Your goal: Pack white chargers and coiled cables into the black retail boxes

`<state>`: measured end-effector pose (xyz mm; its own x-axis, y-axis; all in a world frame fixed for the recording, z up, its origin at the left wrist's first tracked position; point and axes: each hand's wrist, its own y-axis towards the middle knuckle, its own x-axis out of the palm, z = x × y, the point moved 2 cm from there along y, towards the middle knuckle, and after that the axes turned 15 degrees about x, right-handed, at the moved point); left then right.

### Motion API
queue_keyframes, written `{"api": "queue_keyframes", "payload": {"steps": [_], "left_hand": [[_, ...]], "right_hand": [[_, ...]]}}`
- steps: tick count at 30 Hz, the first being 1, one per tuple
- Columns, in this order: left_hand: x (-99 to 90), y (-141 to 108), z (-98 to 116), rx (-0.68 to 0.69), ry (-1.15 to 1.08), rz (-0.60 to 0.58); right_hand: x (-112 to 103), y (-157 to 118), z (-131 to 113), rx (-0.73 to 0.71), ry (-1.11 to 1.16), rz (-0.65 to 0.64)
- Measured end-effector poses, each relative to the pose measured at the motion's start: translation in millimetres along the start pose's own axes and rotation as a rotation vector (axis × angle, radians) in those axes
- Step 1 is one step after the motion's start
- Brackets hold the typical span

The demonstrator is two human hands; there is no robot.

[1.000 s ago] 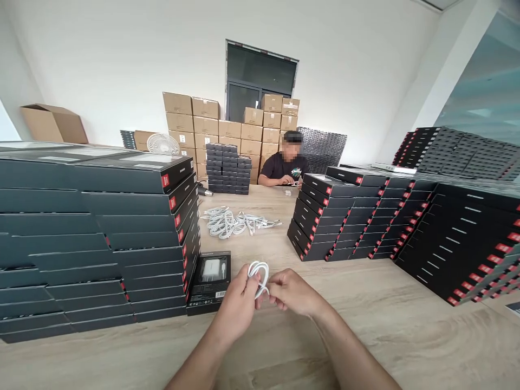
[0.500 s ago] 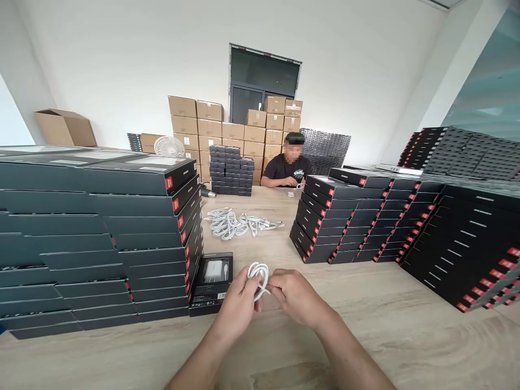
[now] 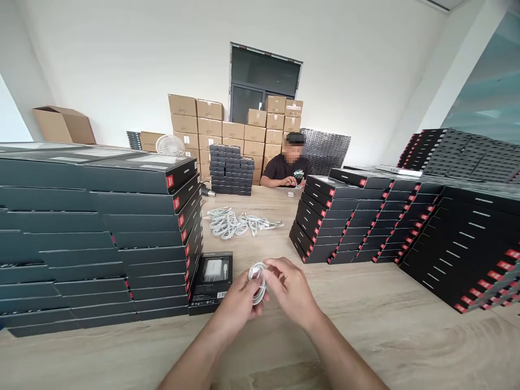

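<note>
A coiled white cable (image 3: pixel 259 295) is held above the wooden table, near the middle. My left hand (image 3: pixel 240 298) grips the coil from its left side, thumb on top and fingers beneath. My right hand (image 3: pixel 293 290) is closed at the coil's upper right, thumb and fingertips on the cable. Left of my hands lies a black box (image 3: pixel 209 292) that shows a white charger (image 3: pixel 213 270) on its front. Farther back, a pile of white cables (image 3: pixel 231 223) rests on the table.
High stacks of black boxes stand at the left (image 3: pixel 134 227) and right (image 3: pixel 345 216). Across the table (image 3: pixel 268 246) sits a person (image 3: pixel 286 169) with both hands near small items. Behind are smaller dark boxes (image 3: pixel 231 170), a fan (image 3: pixel 170 145) and cardboard cartons (image 3: pixel 209 128).
My right hand has moved up from the coil's lower right to its upper right. The coil looks narrower and turned. My left hand still grips it.
</note>
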<state>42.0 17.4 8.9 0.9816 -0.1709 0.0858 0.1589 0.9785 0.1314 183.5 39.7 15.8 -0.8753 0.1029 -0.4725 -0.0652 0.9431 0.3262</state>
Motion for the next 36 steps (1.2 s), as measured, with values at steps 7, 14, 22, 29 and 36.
{"api": "queue_keyframes", "payload": {"steps": [7,14,22,29,36], "left_hand": [[3.9,-6.7,-2.5,0.082,0.196,-0.213],[12.4,-1.3,-11.0,0.06,-0.274,0.12],[-1.4,4.2,5.9,0.182,-0.507,0.333],[-29.2,6.4,15.7,0.323,-0.169,0.274],[-35.3,9.1,13.4,0.262,-0.217,0.4]], "right_hand": [[-3.2,-8.7,-16.3,-0.083,0.116,0.08],[1.6,1.6,0.6,0.239,0.513,0.083],[20.1,-8.4,-7.8,0.232,0.455,-0.256],[16.4,-8.0,-8.5,0.254,0.413,-0.216],[18.9,-3.6,2.0,0.232,0.474,-0.221]]}}
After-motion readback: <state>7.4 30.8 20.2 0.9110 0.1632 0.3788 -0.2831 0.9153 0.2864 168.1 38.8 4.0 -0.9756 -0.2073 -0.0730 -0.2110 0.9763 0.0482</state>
